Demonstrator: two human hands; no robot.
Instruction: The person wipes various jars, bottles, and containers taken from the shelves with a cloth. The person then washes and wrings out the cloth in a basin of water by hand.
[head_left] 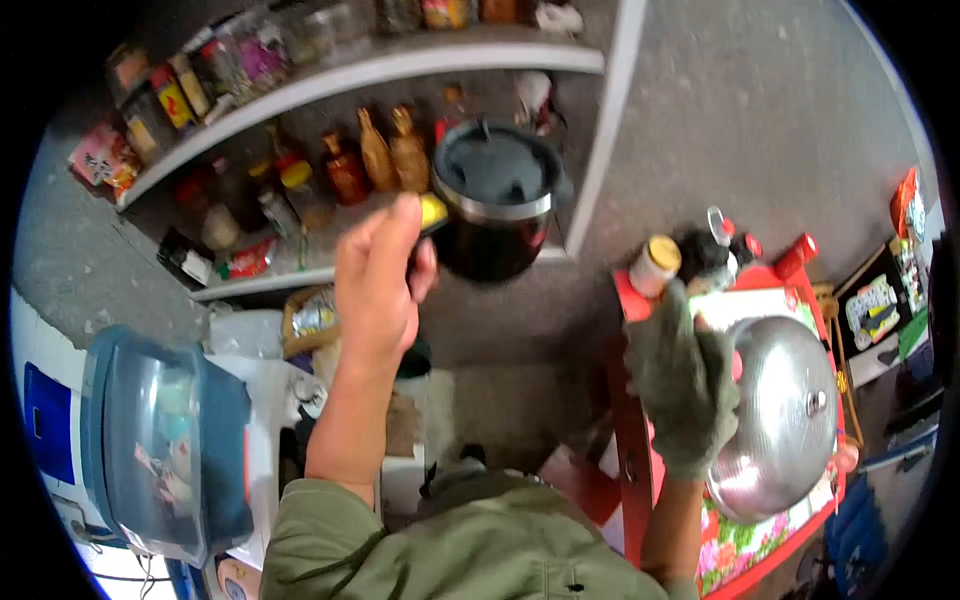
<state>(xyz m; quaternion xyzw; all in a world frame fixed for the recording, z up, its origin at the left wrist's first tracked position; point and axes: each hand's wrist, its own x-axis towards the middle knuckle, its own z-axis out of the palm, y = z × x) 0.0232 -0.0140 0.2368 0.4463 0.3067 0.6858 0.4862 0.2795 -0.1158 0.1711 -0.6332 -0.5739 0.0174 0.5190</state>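
My bare left hand (380, 270) is closed around the handle of a dark jug (492, 240) with a grey lid and a silver band. A yellow piece shows on the handle by my thumb. The jug is held up in the air in front of the shelves. My right hand (685, 385) wears a grey-green glove and appears open, its fingers partly bent and slightly blurred. It is beside the left edge of a domed metal lid (775, 430) with a small knob; whether it touches the lid I cannot tell.
Shelves (400, 65) with bottles and jars stand ahead. The red-edged table (765, 580) with a floral cover is at right, bearing a white jar (655, 266) and several bottles. At left is a blue-grey plastic bin (225, 450) with a clear front.
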